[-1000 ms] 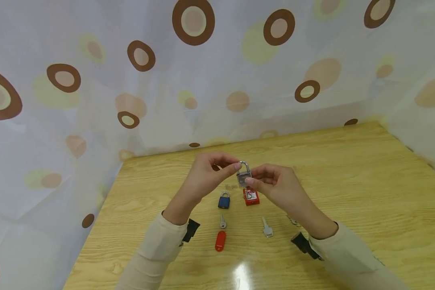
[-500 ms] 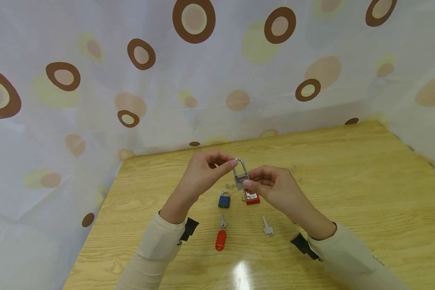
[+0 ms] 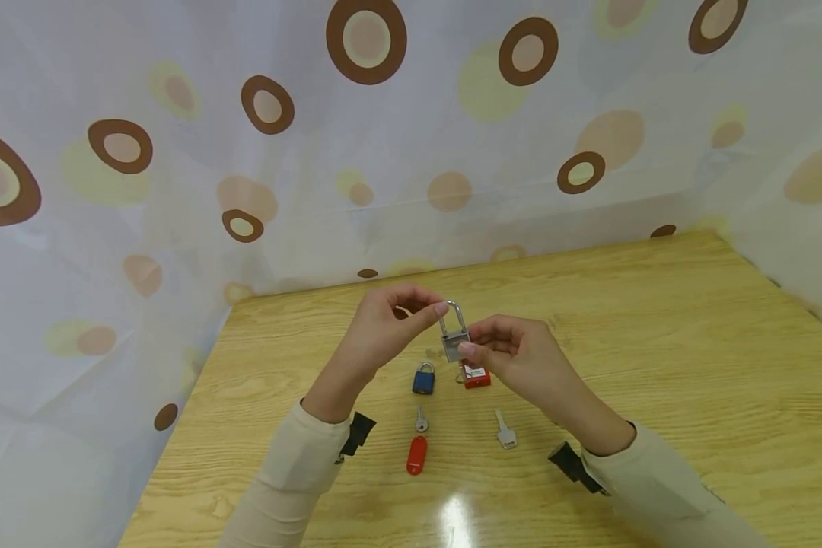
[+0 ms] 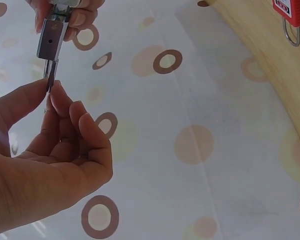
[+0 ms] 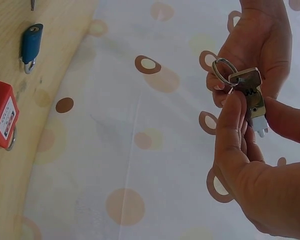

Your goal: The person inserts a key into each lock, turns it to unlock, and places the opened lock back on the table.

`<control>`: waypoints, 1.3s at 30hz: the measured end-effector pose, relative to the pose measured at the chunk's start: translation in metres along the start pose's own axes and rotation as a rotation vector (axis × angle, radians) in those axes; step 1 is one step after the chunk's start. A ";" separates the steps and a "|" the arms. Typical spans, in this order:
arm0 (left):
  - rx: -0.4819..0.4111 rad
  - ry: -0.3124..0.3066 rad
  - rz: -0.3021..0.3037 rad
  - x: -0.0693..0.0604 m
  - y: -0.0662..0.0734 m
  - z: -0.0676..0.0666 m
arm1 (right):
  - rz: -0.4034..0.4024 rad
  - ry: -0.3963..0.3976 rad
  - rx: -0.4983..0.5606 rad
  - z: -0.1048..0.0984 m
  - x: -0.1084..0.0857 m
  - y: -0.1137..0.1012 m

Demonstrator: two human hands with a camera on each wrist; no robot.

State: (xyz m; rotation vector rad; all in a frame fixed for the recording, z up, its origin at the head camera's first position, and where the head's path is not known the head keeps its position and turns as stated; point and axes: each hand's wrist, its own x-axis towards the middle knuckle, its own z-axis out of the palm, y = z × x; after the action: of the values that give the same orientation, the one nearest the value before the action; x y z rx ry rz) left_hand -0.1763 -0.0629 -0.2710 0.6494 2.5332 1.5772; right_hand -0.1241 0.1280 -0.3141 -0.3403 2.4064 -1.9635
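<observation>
Above the table, my right hand (image 3: 520, 350) holds the body of a silver padlock (image 3: 454, 346) between thumb and fingers. My left hand (image 3: 390, 327) pinches the top of its shackle (image 3: 460, 317), whose two legs stand long above the body. In the right wrist view, a key (image 5: 246, 77) with a metal ring (image 5: 220, 75) lies at the padlock's body; whether it sits in the keyhole I cannot tell. Below the hands lie a blue padlock (image 3: 423, 380) and a red padlock (image 3: 478, 375), the red one partly hidden by my right hand.
Nearer me on the wooden table (image 3: 281, 487) lie a small key (image 3: 421, 420) with a red tag (image 3: 416, 455) and a separate silver key (image 3: 505, 431). A patterned cloth (image 3: 397, 137) hangs behind the table and along its sides.
The silver padlock has shifted slightly left and tilted, and its shackle shows more length above the body. Both hands keep their grip. The things on the table lie where they were.
</observation>
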 end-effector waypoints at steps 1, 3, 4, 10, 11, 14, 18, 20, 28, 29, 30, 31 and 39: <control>-0.001 0.000 0.004 0.000 -0.001 0.000 | 0.001 0.000 -0.001 0.000 0.000 0.000; -0.005 0.000 0.013 0.001 -0.002 0.000 | -0.001 -0.001 -0.002 0.000 0.000 0.000; -0.009 0.000 0.020 0.001 -0.003 0.000 | 0.000 -0.002 -0.002 0.000 0.000 0.000; -0.035 -0.014 0.063 0.002 -0.009 0.003 | 0.005 0.000 0.000 0.002 0.000 0.001; -0.039 -0.020 0.064 0.002 -0.010 0.003 | 0.008 0.000 -0.001 0.002 0.000 0.002; -0.062 -0.041 0.061 0.001 -0.013 0.005 | 0.014 -0.001 0.002 0.003 -0.001 0.003; -0.101 -0.071 0.060 0.001 -0.015 0.008 | 0.013 -0.010 0.014 0.003 -0.001 0.004; -0.112 -0.084 0.063 0.002 -0.016 0.009 | 0.010 -0.014 0.017 0.003 -0.001 0.005; -0.142 -0.116 0.056 0.006 -0.015 0.011 | 0.015 -0.016 -0.002 0.002 0.001 0.006; -0.135 -0.115 0.052 0.007 -0.015 0.012 | 0.015 -0.014 -0.007 0.002 0.001 0.006; -0.127 -0.111 0.047 0.007 -0.015 0.012 | 0.015 -0.013 -0.008 0.003 0.001 0.006; -0.116 -0.107 0.044 0.008 -0.014 0.012 | 0.014 -0.013 -0.010 0.003 0.001 0.006; -0.111 -0.084 0.021 0.008 -0.011 0.015 | 0.030 -0.012 0.010 0.007 0.002 0.008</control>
State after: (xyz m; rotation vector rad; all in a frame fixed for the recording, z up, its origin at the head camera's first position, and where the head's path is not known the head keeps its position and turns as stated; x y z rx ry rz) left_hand -0.1826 -0.0517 -0.2860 0.7159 2.3677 1.6467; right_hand -0.1260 0.1228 -0.3226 -0.3126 2.3792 -1.9543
